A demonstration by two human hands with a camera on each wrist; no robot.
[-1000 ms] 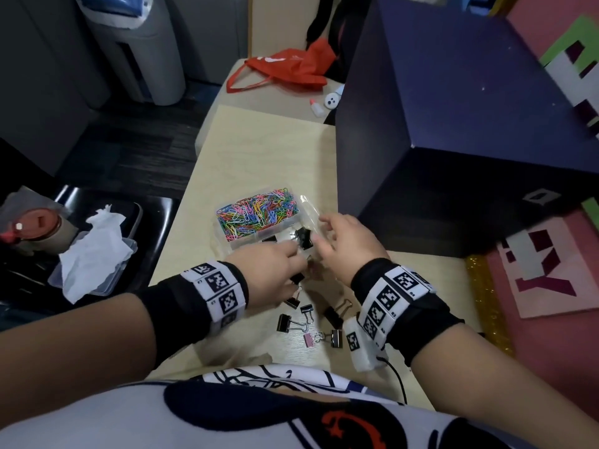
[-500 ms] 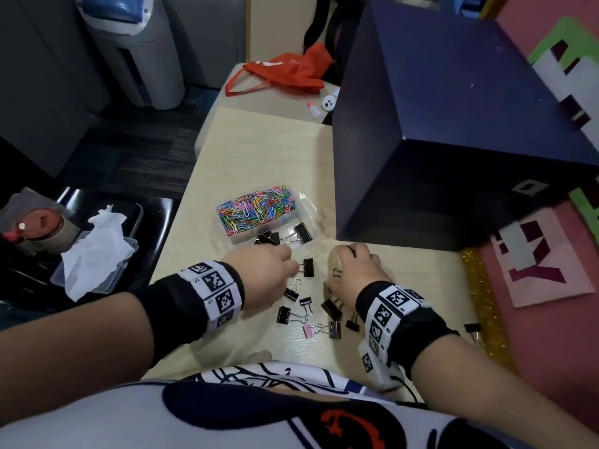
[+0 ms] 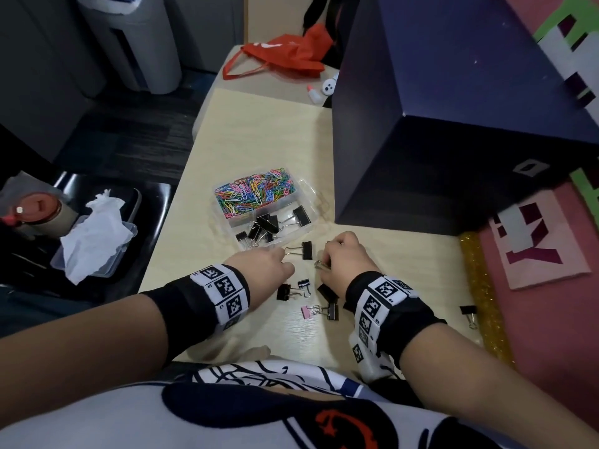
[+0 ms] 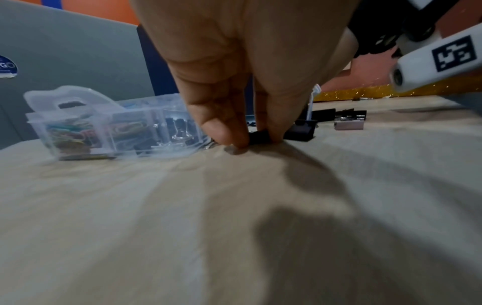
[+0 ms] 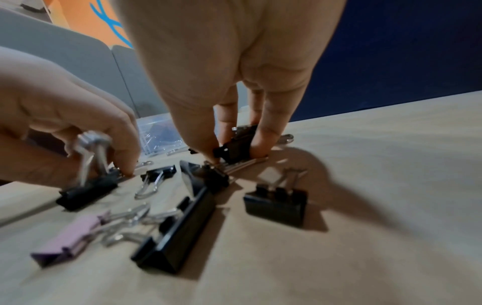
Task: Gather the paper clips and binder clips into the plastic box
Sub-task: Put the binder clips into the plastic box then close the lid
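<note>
While both hands work low over the wooden table (image 3: 259,140), the right hand (image 3: 343,257) pinches a black binder clip (image 5: 236,144) between thumb and fingers, pressing it against the tabletop. The left hand (image 3: 269,267) likewise has its fingertips (image 4: 227,134) curled down around a small black clip (image 4: 258,137) that sits on the surface — a pinch, as the left wrist view shows it.

Around the hands lie loose binder clips: one black with its wire handles out, just beyond the left hand's knuckles (image 3: 306,249); two small black ones between the wrists (image 3: 293,290); a pink clip (image 3: 306,312) whose handles touch those of a black clip (image 3: 332,311); and a lone black one (image 3: 468,311) well apart to the right, near a gold glitter strip (image 3: 479,286).

Just beyond the hands stands the clear plastic box (image 3: 304,186), lid open. Its far compartment holds coloured paper clips (image 3: 254,196); its near one holds several black binder clips (image 3: 269,226).

Right of the box rises a large dark blue box (image 3: 453,108) — a red bag (image 3: 285,56) lies farther back.
</note>
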